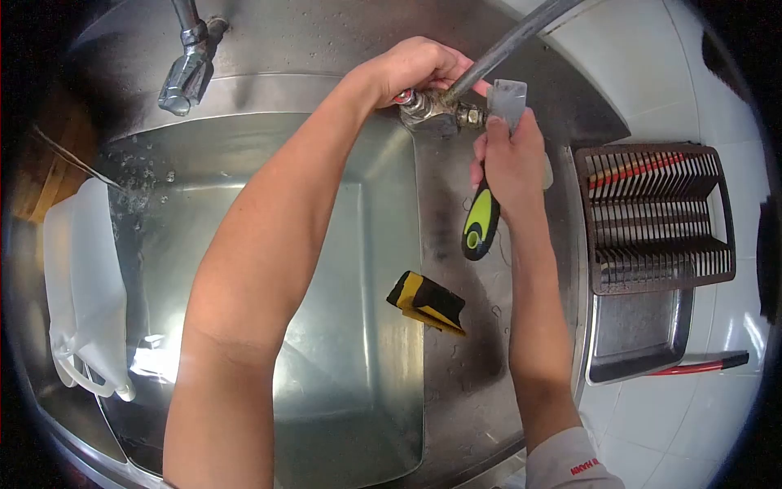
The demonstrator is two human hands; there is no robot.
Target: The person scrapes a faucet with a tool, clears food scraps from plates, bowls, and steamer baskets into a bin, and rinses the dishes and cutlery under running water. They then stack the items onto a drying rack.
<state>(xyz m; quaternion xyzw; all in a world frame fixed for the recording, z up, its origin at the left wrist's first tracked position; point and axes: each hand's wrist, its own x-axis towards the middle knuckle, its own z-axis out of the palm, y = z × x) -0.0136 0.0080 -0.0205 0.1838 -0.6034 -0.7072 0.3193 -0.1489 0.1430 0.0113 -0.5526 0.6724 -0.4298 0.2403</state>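
Observation:
My left hand reaches over the metal tap at the sink's far edge. Its fingers curl behind the tap, and one fingertip comes close to the blade; the thumb is hidden. Closed around a scraper is my right hand. The scraper has a black and green handle pointing down and a flat, greyish blade pointing up beside the tap fitting. Part of a pale object shows behind my right hand, too covered to name. Below the hands, a folded yellow and black cloth or pad lies on the steel ledge.
A water-filled steel sink lies under my left arm. At its left stand a white plastic jug and bubbling water. Another metal fitting hangs at upper left. A dark slotted rack and metal tray are at right.

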